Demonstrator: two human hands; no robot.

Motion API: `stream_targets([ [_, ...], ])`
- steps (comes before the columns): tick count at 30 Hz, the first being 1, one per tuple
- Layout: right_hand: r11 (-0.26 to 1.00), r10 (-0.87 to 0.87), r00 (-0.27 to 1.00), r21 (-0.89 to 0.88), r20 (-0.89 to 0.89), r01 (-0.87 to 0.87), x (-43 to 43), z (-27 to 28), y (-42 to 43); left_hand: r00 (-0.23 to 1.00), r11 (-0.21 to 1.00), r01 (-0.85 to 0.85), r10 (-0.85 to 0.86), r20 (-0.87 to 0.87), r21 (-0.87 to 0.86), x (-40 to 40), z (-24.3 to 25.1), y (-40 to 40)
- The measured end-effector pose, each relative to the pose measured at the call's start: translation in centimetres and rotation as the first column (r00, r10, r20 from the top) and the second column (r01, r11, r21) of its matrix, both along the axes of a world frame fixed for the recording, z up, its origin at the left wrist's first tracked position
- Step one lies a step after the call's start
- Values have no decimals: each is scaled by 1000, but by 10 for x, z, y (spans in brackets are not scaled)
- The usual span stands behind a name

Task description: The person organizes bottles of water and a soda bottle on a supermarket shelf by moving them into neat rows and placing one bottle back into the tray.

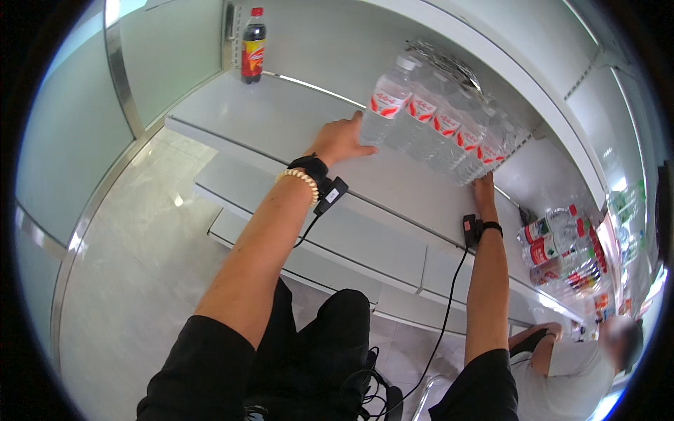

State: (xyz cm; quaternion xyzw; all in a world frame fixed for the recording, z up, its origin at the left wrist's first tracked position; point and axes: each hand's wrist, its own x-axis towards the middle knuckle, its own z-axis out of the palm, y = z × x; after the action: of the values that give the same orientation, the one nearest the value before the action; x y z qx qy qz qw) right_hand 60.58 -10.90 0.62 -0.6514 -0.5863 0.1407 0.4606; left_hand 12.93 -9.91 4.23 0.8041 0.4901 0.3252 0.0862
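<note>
Several clear water bottles (445, 123) with white caps and red-and-white labels stand in a tight group on a white shelf (295, 113), with crumpled clear plastic wrap (447, 60) over their tops at the back. My left hand (342, 139), thumb and fingers spread, is at the left side of the leftmost bottle, near its lower part. My right hand (483, 184) reaches to the base of the group at its right end; its fingers are partly hidden behind the bottles. Each wrist wears a black strap with a small cabled device.
A dark cola bottle (254, 47) stands at the shelf's far left. More bottles (553, 242) line the shelving at the right, where a person in a light shirt (563, 376) is close by. Glass panels (79, 121) border the left. Black cables (447, 310) hang below my wrists.
</note>
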Motion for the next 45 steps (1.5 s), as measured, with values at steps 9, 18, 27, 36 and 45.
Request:
stream_targets([
  [9, 948, -213, 976, 231, -49, 219, 41, -17, 11, 1000, 1000, 24, -24, 13, 7, 0, 4, -3],
  [18, 879, -423, 893, 309, 156, 363, 18, -1, -10, 999, 999, 44, -44, -21, 30, 0, 3, 6],
  [27, 925, -377, 904, 120, 199, 360, 11, 8, -13, 998, 997, 52, -51, 33, -55, 5, 9, 0],
  [36, 948, -316, 918, 52, 240, 313, -16, 12, -17, 958, 999, 39, -39, 283, 4, -3, -1, 1],
  [45, 927, -375, 885, 99, 276, 362, -5, 9, -14, 979, 1000, 7, -5, 205, -8, 1, 7, -4],
])
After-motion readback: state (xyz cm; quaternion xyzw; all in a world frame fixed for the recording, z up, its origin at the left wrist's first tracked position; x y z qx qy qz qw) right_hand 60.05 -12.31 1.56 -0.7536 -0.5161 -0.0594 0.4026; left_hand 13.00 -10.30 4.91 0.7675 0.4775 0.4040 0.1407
